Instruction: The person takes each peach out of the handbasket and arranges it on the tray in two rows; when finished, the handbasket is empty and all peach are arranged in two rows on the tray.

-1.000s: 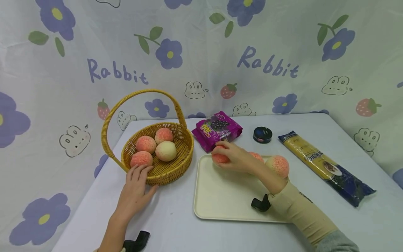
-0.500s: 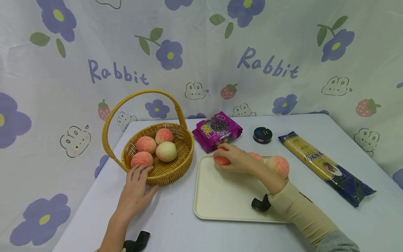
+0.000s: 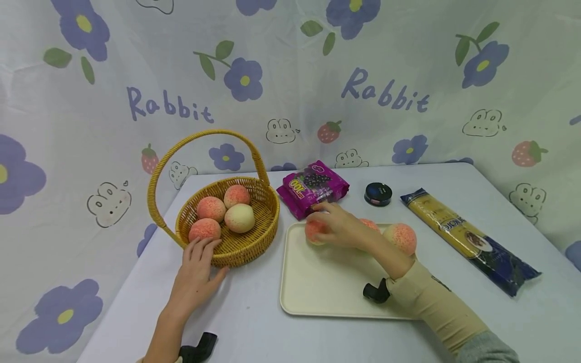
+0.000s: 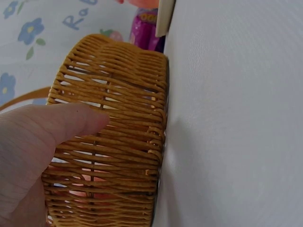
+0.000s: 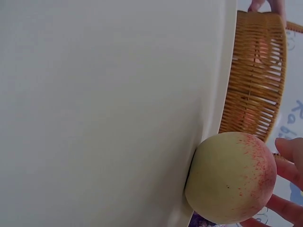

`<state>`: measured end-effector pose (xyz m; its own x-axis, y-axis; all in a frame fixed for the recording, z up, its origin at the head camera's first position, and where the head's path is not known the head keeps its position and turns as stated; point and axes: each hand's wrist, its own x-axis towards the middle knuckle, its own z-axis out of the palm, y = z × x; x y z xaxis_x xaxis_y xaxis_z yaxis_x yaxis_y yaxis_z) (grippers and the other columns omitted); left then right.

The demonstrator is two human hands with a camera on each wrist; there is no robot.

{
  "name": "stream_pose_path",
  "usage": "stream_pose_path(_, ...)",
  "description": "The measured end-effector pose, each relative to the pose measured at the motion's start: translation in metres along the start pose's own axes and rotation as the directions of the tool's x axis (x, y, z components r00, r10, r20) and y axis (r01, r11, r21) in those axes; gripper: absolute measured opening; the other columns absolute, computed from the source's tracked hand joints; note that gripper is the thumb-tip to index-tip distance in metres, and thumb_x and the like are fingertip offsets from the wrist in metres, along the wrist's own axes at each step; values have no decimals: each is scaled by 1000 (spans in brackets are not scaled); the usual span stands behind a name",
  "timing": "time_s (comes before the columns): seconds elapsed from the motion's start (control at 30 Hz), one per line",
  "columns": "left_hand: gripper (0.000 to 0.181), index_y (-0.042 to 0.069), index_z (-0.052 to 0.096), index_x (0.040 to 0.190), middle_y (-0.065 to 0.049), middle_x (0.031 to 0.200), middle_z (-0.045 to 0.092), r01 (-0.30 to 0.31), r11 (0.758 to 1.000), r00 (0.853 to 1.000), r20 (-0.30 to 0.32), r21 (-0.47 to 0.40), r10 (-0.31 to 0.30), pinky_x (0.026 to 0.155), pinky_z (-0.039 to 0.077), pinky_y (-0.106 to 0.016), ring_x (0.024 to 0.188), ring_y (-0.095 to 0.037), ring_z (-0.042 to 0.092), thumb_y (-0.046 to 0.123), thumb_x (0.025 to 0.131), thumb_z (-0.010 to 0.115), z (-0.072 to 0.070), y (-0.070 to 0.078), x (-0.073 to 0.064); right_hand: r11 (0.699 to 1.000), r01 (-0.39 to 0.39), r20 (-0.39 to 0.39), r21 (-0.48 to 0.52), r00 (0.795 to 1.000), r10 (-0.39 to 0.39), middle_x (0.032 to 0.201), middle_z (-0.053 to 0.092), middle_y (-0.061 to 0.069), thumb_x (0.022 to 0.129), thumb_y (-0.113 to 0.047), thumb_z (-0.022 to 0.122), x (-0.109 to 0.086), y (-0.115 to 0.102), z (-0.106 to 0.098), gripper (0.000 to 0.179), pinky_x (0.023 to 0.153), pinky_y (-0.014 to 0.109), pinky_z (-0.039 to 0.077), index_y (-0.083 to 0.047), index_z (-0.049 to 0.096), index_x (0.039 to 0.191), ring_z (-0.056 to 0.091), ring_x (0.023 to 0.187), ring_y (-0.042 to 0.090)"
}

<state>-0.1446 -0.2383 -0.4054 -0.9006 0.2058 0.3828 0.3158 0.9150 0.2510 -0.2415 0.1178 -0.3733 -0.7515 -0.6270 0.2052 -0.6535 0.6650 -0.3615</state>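
Observation:
My right hand (image 3: pixel 340 227) is over a pink-and-yellow peach (image 5: pixel 227 179) at the back left corner of the cream tray (image 3: pixel 327 287). The peach rests on the tray, with loosely spread fingers around its top; the thumb stands apart from it in the right wrist view. My left hand (image 3: pixel 192 280) rests at the near rim of the wicker basket (image 3: pixel 249 254), its thumb (image 4: pixel 87 120) lying along the woven side. Several peaches (image 3: pixel 239 218) sit in the basket. Behind my right forearm are two more peaches (image 3: pixel 400 239), one mostly hidden.
A purple grape-print packet (image 3: pixel 313 186) lies behind the tray, close to its back left corner. A round dark tin (image 3: pixel 379 194) stands at the back. To the right, a long yellow-and-blue packet (image 3: pixel 469 242) lies slanted. The basket's tall handle (image 3: pixel 204 132) arches upward.
The peach under my right hand sits slightly lower, and more of it shows as the fingers loosen. My left hand and the basket keep their place.

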Motion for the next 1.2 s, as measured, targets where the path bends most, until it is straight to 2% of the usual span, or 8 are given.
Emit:
stream_pose_path(0.27,64,4,42,128,-17,131,37,1,1000,1000,4,1,-1,96,29,-58,128,-38,20,22,75,73,-1,0,0,1000,19,-12,-6,1000,-20,129,47,10,84,-29,66,3,-4,-2,35,95,44,40,-18,61,117,42,118,25)
stream_pose_path(0.5,64,4,41,129,-17,132,36,9,1000,1000,16,-8,-9,96,28,-58,128,-38,20,21,76,72,-1,0,1,996,87,-18,-30,996,-88,126,47,11,84,-24,66,12,-8,-2,34,94,43,41,-17,61,117,44,114,26)
stream_pose_path(0.73,64,5,42,129,-17,132,37,14,1000,1000,18,-3,-13,96,29,-58,128,-38,20,23,76,72,-2,1,0,996,85,14,-39,996,-84,129,47,11,86,-26,64,21,-15,-1,33,96,43,39,-18,61,118,44,118,27)
stream_pose_path(1.0,64,5,42,129,-17,132,36,15,1000,1000,12,0,-15,95,30,-59,128,-38,20,22,75,73,-1,0,-1,981,180,-31,-78,983,-183,123,52,11,85,-24,64,34,-25,0,32,95,37,41,-16,62,115,49,112,24)
stream_pose_path(1.2,65,5,42,129,-17,131,36,3,1000,1000,9,0,-3,95,29,-59,128,-38,20,23,75,73,-1,0,0,979,188,-24,-80,981,-190,125,51,9,85,-26,64,45,-39,-1,34,96,36,40,-17,60,118,48,114,22)
